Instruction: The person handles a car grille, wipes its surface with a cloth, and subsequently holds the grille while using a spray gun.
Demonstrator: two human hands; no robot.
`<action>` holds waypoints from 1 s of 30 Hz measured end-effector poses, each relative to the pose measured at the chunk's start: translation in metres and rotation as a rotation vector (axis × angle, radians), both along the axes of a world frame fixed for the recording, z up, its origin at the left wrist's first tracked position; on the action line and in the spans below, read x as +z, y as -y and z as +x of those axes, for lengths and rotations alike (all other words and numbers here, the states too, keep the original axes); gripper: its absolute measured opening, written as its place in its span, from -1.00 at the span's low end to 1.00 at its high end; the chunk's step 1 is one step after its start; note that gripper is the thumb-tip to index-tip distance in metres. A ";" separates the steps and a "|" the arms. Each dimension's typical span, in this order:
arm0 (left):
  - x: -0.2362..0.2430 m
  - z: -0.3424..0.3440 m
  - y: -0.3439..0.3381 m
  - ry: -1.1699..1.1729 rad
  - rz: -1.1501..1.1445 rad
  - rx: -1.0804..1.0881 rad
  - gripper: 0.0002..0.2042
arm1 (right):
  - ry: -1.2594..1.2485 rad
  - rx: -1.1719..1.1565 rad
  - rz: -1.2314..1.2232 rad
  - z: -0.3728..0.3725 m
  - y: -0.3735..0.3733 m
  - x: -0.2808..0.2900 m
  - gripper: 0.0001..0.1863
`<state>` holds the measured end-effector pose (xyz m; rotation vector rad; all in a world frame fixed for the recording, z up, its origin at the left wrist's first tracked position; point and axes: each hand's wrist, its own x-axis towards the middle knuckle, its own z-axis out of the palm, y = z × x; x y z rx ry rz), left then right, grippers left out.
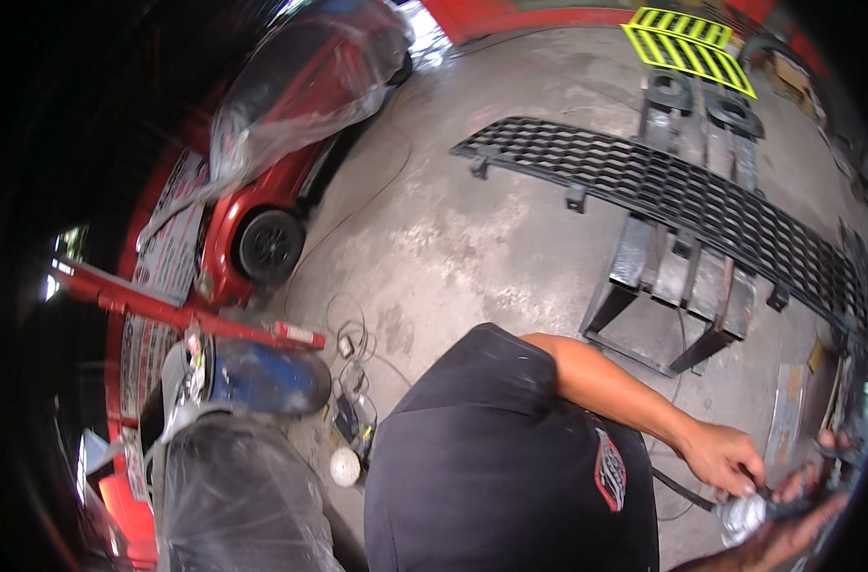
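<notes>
At the lower right, my left hand (724,458) reaches across from a black sleeve. Its fingers are bent and pinched at the top of a whitish-grey rounded piece (742,520) joined to a black hose (684,488). My right hand (813,524) comes in below, against the dark right rim, its fingers curled round a dark part beside that piece. Shadow and the bend of the picture hide most of the right hand and the kind of the held thing. My black shirt (510,467) fills the lower middle.
A black honeycomb grille (663,186) lies across a metal stand (634,253). Behind it stands a yellow-green striped panel (691,48). To the left are a plastic-draped red car (310,114), a blue tank (262,377), a covered seat (243,496) and coiled cables (353,338) on the floor.
</notes>
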<state>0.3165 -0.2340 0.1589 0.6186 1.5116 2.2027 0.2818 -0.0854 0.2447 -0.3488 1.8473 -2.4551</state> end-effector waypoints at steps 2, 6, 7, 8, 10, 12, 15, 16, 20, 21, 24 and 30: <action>0.013 -0.005 -0.009 -0.018 0.035 0.097 -0.75 | -0.128 0.056 -0.015 -0.004 0.015 0.038 -0.46; 0.012 -0.009 -0.003 -0.166 -0.090 0.279 -0.85 | -0.046 0.284 -0.107 -0.037 -0.034 0.004 -0.48; -0.008 -0.009 0.005 -0.403 -0.123 0.411 -0.85 | -0.048 0.294 -0.102 -0.035 -0.028 0.002 -0.48; -0.027 -0.008 0.013 -0.637 -0.158 0.545 -0.86 | 0.043 0.233 -0.029 -0.029 -0.017 -0.002 -0.47; -0.061 0.011 0.051 -0.457 -0.353 0.598 -0.87 | 0.227 0.094 0.118 -0.004 0.009 -0.016 -0.46; -0.082 0.046 0.097 -0.024 -0.660 0.820 -0.85 | 0.414 -0.045 0.257 0.013 0.029 -0.031 -0.44; -0.112 0.083 0.177 0.296 -0.819 1.230 -0.64 | 0.427 0.011 0.294 0.019 0.041 -0.047 -0.46; -0.106 0.088 0.202 0.471 -0.841 1.437 -0.57 | 0.429 0.053 0.316 0.021 0.048 -0.053 -0.49; -0.123 0.084 0.314 0.469 -0.660 1.850 -0.43 | 0.309 0.308 0.357 0.029 0.089 -0.070 -0.56; -0.126 0.076 0.332 0.543 -0.427 1.788 -0.40 | 0.314 0.324 0.400 0.034 0.105 -0.067 -0.57; -0.078 0.050 0.339 0.499 -0.589 1.529 -0.39 | 0.228 0.497 0.539 0.041 0.140 -0.068 -0.59; -0.105 0.032 0.367 0.470 -0.710 1.429 -0.44 | 0.207 0.584 0.592 0.064 0.210 -0.067 -0.55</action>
